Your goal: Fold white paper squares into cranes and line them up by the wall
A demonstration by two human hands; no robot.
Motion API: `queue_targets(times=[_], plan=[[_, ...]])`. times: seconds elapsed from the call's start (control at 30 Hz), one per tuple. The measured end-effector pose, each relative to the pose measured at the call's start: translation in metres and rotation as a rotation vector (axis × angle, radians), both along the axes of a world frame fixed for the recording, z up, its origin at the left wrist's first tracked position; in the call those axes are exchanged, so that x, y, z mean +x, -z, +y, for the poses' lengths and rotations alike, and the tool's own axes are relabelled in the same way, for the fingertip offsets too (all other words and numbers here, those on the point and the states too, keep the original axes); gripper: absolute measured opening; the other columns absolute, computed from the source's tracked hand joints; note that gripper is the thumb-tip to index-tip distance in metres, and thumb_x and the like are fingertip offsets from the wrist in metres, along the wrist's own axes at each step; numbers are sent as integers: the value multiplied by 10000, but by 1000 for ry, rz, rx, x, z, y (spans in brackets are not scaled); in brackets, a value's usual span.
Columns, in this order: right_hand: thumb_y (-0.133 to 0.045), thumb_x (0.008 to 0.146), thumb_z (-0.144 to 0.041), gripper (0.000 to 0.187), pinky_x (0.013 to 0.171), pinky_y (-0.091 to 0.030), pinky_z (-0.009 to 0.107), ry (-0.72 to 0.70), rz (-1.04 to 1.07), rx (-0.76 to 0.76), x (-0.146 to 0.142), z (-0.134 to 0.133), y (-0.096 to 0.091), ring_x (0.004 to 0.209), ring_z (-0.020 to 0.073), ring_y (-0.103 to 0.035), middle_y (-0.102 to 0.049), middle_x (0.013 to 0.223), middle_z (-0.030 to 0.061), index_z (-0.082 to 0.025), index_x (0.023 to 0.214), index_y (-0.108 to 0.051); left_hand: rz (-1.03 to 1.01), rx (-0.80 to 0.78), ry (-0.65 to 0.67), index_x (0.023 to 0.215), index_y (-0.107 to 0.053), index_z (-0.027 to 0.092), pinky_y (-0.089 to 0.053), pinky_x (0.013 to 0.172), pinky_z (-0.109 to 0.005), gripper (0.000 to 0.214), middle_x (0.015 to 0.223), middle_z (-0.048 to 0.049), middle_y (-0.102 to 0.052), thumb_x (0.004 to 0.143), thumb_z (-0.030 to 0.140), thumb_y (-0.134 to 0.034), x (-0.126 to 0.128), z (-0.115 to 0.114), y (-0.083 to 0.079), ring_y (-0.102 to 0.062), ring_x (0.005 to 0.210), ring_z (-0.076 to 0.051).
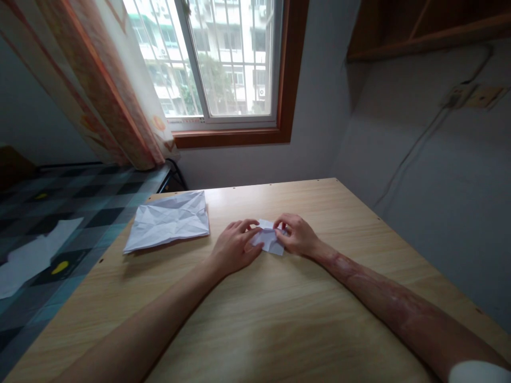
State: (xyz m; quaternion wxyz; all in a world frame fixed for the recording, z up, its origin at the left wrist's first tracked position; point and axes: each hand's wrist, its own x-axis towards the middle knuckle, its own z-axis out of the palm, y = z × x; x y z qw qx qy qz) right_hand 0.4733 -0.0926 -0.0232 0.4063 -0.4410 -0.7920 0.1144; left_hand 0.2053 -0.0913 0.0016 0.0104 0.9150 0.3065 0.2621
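A small folded white paper (270, 239) lies on the wooden table (279, 319) near its middle. My left hand (235, 246) grips the paper's left side, thumb and fingers pinched on it. From the other side my right hand (297, 235) pinches its right edge with curled fingers. Both forearms rest on or just above the tabletop.
A crumpled, flattened white sheet (170, 221) lies on the table to the left of my hands. Left of the table is a bed with a checked cover (59, 213) and a white cloth (30, 255). A curtain (104, 80) and window (215, 58) stand behind; the wall is close on the right.
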Motion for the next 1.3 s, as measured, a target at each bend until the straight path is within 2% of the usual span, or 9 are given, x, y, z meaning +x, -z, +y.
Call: queue_targets(times=[0.27,0.43,0.57,0.63,0.77,0.9,1.13,1.2,1.3], plan=[[-697,815,-89,306,872,-541,352,-87,88,-45,-2,-4,-2,912,213,-680,-737,1041,34,-234,1085,-701,37,-66,-11,1389,-692,240,-574,1067,-546,416,1445,-150,-671,974,251,-659,0,5,4,-708,1203,-341],[-726,895,-176,202,792,-531,324,-63,112,-88,-3,-3,0,852,188,-657,-734,1038,33,-228,1088,-698,20,-54,5,1506,-610,253,-525,1169,-569,533,1544,-153,-629,975,222,-639,0,7,7,-640,1356,-359],[-798,897,-228,205,693,-488,307,6,104,-95,-2,-2,1,750,168,-603,-719,979,14,-234,1080,-705,19,-74,-4,1573,-532,226,-463,1245,-573,613,1554,-147,-644,969,226,-641,0,8,6,-622,1393,-348],[-806,897,-209,178,742,-503,332,27,85,-37,-1,-1,1,809,195,-619,-708,963,21,-239,1047,-715,41,-91,-9,1561,-547,223,-425,1280,-585,560,1577,-142,-641,1004,230,-601,0,8,6,-630,1405,-333],[-812,902,-175,186,960,-522,431,9,28,79,0,-1,0,1064,279,-649,-720,1038,59,-258,1062,-764,68,-108,-50,1471,-646,242,-407,1298,-594,396,1630,-117,-615,1120,286,-467,-1,9,9,-627,1447,-299],[-826,904,-191,215,976,-526,450,-10,5,71,0,-1,0,1066,284,-654,-733,1074,66,-257,1103,-777,54,-113,-73,1479,-659,235,-435,1278,-610,410,1637,-139,-606,1100,341,-542,-2,11,14,-630,1446,-328],[-815,919,-212,36,934,-498,430,115,15,-51,2,7,6,1004,272,-624,-687,953,61,-235,911,-789,62,-125,0,1508,-633,231,-454,1262,-599,441,1682,-155,-543,1082,331,-579,-3,10,11,-577,1480,-360],[-782,937,-212,108,929,-487,418,116,59,-65,3,7,6,1005,266,-610,-681,939,58,-228,834,-752,54,-115,6,1481,-640,238,-490,1223,-574,425,1638,-153,-574,1064,317,-604,-2,9,9,-597,1438,-355],[-729,972,-244,231,916,-473,397,98,158,-89,3,4,3,999,252,-596,-679,910,51,-227,745,-691,90,-112,-35,1391,-679,237,-539,1139,-536,356,1446,-137,-679,1051,323,-617,-1,7,5,-663,1271,-330]])
